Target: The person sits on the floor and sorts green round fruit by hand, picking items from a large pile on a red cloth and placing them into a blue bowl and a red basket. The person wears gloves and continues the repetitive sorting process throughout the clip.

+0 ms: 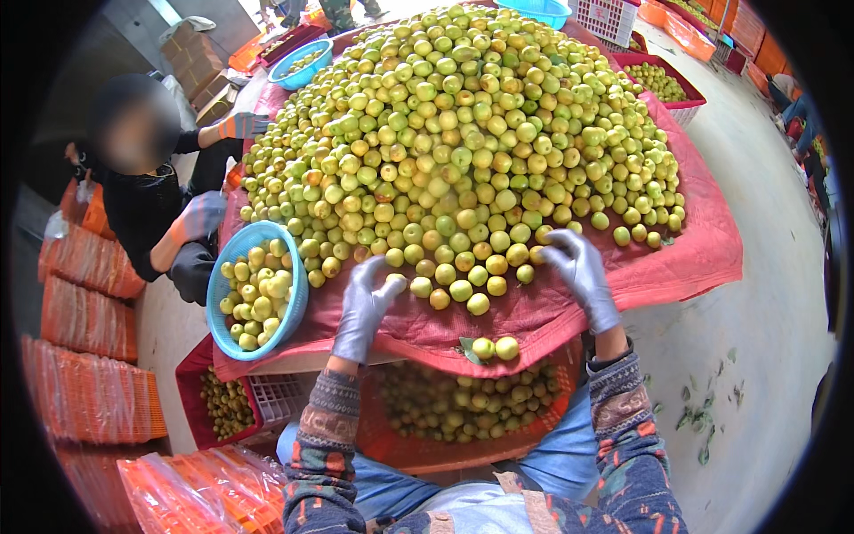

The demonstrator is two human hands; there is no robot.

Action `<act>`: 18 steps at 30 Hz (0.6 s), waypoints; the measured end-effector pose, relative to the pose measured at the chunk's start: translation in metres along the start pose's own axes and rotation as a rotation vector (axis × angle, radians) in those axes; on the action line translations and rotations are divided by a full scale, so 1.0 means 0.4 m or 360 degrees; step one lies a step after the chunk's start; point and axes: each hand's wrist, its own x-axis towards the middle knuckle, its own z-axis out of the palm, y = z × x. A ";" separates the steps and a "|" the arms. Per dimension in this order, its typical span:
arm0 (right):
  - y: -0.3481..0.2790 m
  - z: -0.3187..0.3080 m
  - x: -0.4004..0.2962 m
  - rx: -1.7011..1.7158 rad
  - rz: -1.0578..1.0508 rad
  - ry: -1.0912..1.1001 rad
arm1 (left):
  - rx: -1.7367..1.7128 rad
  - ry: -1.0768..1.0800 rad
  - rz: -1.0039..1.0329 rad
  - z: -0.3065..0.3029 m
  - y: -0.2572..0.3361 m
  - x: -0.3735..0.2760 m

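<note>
A large heap of round yellow-green fruits, apparently jujubes (440, 153), covers the red quilted cloth (700, 247) on the table before me. My left hand (365, 304), in a grey glove, is at the heap's near edge, thumb and forefinger apart. One pale fruit (395, 276) shows partly behind its thumb; whether I grip it is unclear. Also gloved in grey, my right hand (579, 277) has its fingers spread beside a fruit (536, 255) at the heap's edge. Between my hands lie several loose fruits (460, 290). Two fruits (495, 348) and a leaf rest on the cloth's front edge.
A blue basket (301, 280) of fruits stands left of my left hand. Below the table edge, an orange crate (460, 460) of fruits sits between my knees. Another person (143, 207) in striped gloves sits at the left. Wrapped orange crates (207, 490) are stacked at lower left.
</note>
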 end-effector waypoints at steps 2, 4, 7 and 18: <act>0.067 0.010 0.024 -0.0373 0.0000 0.0447 | 0.0321 0.0367 0.0025 0.010 -0.069 0.041; 0.065 0.010 0.048 -0.0327 0.0196 0.0436 | -0.0528 0.0119 -0.0257 0.032 -0.060 0.068; 0.069 0.058 0.077 0.0080 0.0283 0.0366 | -0.0690 0.0164 -0.0156 0.091 -0.056 0.118; 0.039 0.132 0.059 -0.0061 -0.0075 0.0086 | -0.0766 -0.0557 -0.0101 0.157 0.074 0.093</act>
